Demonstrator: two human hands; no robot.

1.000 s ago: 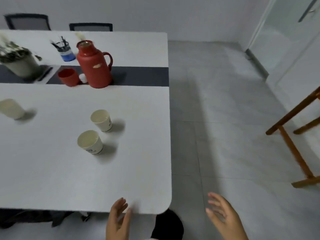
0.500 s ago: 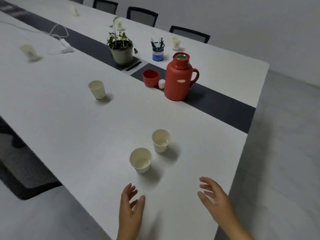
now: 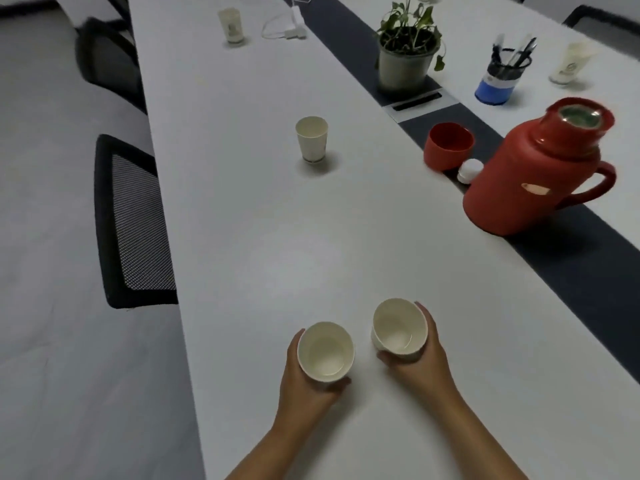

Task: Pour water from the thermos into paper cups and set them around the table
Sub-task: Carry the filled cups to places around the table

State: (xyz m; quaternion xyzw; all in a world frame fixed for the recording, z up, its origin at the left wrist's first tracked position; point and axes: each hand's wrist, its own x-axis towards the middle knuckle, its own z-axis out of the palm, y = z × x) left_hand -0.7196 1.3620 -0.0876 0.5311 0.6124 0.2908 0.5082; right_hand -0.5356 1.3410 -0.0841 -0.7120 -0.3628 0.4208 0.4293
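Two paper cups are now being gripped near the tabletop's (image 3: 242,220) near edge, where half a second ago both hands were hovering open and short of them: the left hand (image 3: 304,382) is wrapping its fingers (image 3: 294,344) around the left cup (image 3: 325,351), and the right hand (image 3: 415,362) is curling around the right cup (image 3: 398,329), which is tilting slightly toward the viewer. Both cups seem to be holding water, so they are probably about to be carried to places, not filled. Farther along, a third paper cup (image 3: 311,138) is standing alone by the left edge. Toward the dark centre strip, the red thermos (image 3: 533,171) is sitting upright and uncapped, its red lid (image 3: 448,145) and white stopper (image 3: 469,169) lying just beside it. Beyond, a potted plant (image 3: 407,46), a pen holder (image 3: 502,74) and two more distant cups, one (image 3: 230,24) near the left edge, another (image 3: 569,62) past the strip, are waiting.
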